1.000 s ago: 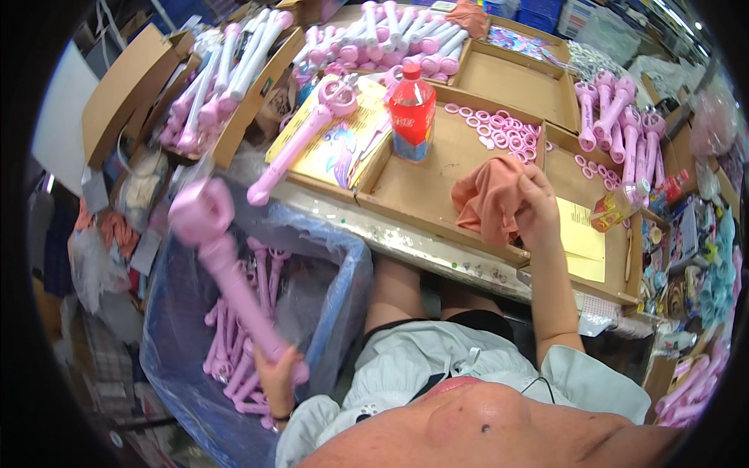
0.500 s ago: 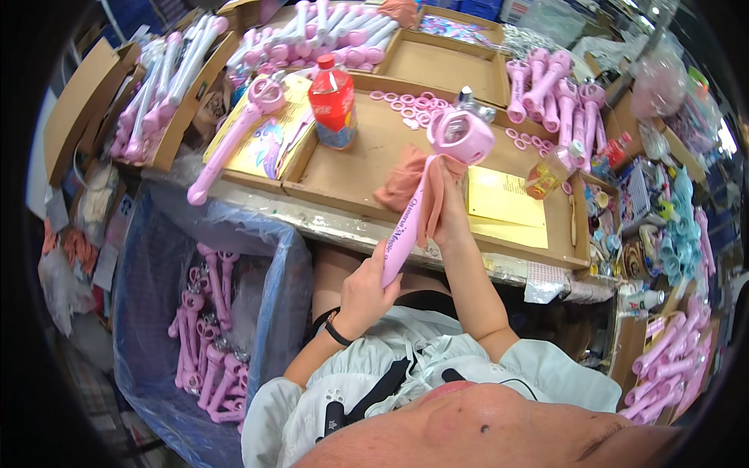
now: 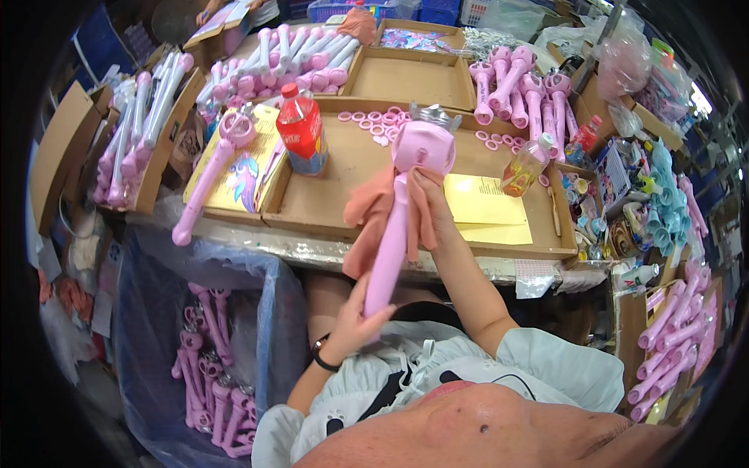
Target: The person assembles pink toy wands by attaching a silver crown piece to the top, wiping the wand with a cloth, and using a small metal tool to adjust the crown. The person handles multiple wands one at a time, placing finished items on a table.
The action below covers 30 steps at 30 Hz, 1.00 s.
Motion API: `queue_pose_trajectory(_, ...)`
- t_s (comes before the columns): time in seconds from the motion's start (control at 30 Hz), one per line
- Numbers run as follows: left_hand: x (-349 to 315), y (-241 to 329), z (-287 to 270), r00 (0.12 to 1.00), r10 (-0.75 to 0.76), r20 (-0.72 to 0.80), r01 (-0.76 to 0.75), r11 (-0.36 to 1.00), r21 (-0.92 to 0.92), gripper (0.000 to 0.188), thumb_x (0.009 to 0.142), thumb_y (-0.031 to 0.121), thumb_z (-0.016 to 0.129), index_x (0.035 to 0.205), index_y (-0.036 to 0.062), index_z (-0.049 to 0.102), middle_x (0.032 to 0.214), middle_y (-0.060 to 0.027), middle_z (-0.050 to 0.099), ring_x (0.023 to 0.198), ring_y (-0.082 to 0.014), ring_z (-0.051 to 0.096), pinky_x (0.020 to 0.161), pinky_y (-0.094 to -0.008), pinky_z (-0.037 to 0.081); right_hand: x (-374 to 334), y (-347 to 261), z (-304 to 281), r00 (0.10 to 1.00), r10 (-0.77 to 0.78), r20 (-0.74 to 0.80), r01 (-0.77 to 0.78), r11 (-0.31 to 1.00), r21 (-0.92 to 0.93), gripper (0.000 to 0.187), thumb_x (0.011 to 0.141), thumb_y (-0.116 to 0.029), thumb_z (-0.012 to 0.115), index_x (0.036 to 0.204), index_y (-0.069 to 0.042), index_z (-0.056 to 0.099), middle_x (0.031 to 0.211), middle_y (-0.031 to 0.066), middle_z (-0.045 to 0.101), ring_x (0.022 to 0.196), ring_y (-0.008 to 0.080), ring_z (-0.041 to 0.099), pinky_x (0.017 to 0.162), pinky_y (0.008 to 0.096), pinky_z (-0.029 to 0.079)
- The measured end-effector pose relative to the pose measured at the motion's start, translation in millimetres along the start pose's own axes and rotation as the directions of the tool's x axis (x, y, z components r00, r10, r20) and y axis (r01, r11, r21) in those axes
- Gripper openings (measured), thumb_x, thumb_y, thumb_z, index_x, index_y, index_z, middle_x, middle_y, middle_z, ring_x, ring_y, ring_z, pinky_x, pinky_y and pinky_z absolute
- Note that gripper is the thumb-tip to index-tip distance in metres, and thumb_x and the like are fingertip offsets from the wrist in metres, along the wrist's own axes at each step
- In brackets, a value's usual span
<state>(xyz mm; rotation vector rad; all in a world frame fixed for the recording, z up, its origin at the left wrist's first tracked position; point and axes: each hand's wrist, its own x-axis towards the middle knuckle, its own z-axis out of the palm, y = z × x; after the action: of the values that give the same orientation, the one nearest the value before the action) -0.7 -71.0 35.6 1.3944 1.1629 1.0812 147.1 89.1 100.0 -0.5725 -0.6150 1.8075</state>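
A pink toy wand (image 3: 390,246) stands tilted in front of me, its round head topped by a silver crown. The fingers of my left hand (image 3: 351,318) wrap the lower end of its handle. Just under the head, my right hand (image 3: 434,204) grips the wand through an orange-brown cloth (image 3: 369,222), which drapes down on both sides of the handle. Another pink wand (image 3: 206,183) lies on printed yellow sheets at the left of the cardboard tray (image 3: 320,204).
Red-labelled bottle (image 3: 301,129), pink rings (image 3: 378,122) and yellow paper (image 3: 488,204) occupy the tray. A blue-lined bin (image 3: 269,335) at my lower left holds several wands. More wands (image 3: 515,86) are heaped behind. Another person's hand (image 3: 204,17) shows at far upper left.
The wand has been turned about its length, so its lettered side no longer shows. The cloth now hangs wider around the handle. My left hand has shifted slightly down and left.
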Motion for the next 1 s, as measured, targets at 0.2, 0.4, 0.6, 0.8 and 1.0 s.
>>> queue_pose_trajectory(0.2, -0.1, -13.3, -3.0, 0.842, 0.353, -0.407, -0.346, 0.933, 0.093, 0.038, 0.089, 0.012, 0.054, 0.123, -0.0026, 0.050, 0.121, -0.0149, 0.055, 0.112, -0.0257, 0.052, 0.097, -0.0334, 0.039, 0.7, 12.7, 19.7, 0.964, -0.223, 0.145, 0.233, 0.971, -0.057, 0.026, 0.090, -0.026, 0.056, 0.107, -0.007, 0.050, 0.093, 0.0058, 0.057, 0.084, 0.0166, 0.058, 0.072, 0.0309, 0.050)
queue_pose_trajectory(0.4, 9.1, -27.2, 6.4, 0.704, 0.288, -0.649, -0.522, 0.829, -0.199, 0.053, 0.095, 0.029, 0.048, 0.135, -0.0025, 0.032, 0.139, -0.0166, 0.036, 0.129, -0.0251, 0.034, 0.110, -0.0364, 0.022, -52.1, 82.2, 23.5, 0.953, -0.224, 0.202, 0.291, 0.859, -0.422, 0.038, 0.079, -0.012, 0.065, 0.111, -0.002, 0.045, 0.092, 0.0079, 0.058, 0.082, 0.0199, 0.060, 0.073, 0.0292, 0.049)
queue_pose_trajectory(0.6, 7.7, -12.6, -34.0, 0.780, 0.259, -0.570, -0.478, 0.834, -0.275, 0.102, 0.077, 0.052, 0.068, 0.144, 0.0006, 0.010, 0.140, -0.0175, 0.036, 0.133, -0.0261, 0.029, 0.111, -0.0387, 0.015, -87.4, 84.5, -14.5, 0.889, 0.323, 0.326, 0.108, 0.543, -0.833, 0.049, 0.074, -0.017, 0.071, 0.115, -0.005, 0.047, 0.099, 0.0094, 0.060, 0.093, 0.0202, 0.059, 0.084, 0.0320, 0.045)
queue_pose_trajectory(0.8, -6.7, 0.2, -66.6, 0.886, 0.172, -0.430, -0.354, 0.851, -0.387, 0.069, 0.076, 0.038, 0.075, 0.128, 0.0018, 0.048, 0.124, -0.0093, 0.054, 0.114, -0.0197, 0.052, 0.096, -0.0351, 0.041, -74.0, 27.2, -9.6, 0.712, 0.637, 0.295, 0.167, 0.254, -0.953, 0.026, 0.074, -0.016, 0.061, 0.100, -0.010, 0.061, 0.098, 0.0028, 0.068, 0.079, 0.0177, 0.064, 0.072, 0.0317, 0.051)
queue_pose_trajectory(1.0, -1.1, -3.1, -17.0, 0.839, -0.083, -0.538, -0.106, 0.944, -0.311, 0.066, 0.071, 0.016, 0.081, 0.124, 0.0043, 0.045, 0.119, -0.0075, 0.052, 0.105, -0.0182, 0.054, 0.092, -0.0321, 0.044, -61.6, 74.4, 18.4, 0.839, 0.153, 0.523, 0.504, 0.145, -0.851, 0.053, 0.073, -0.035, 0.069, 0.118, -0.014, 0.049, 0.093, 0.0153, 0.061, 0.081, 0.0397, 0.061, 0.067, 0.0466, 0.050)
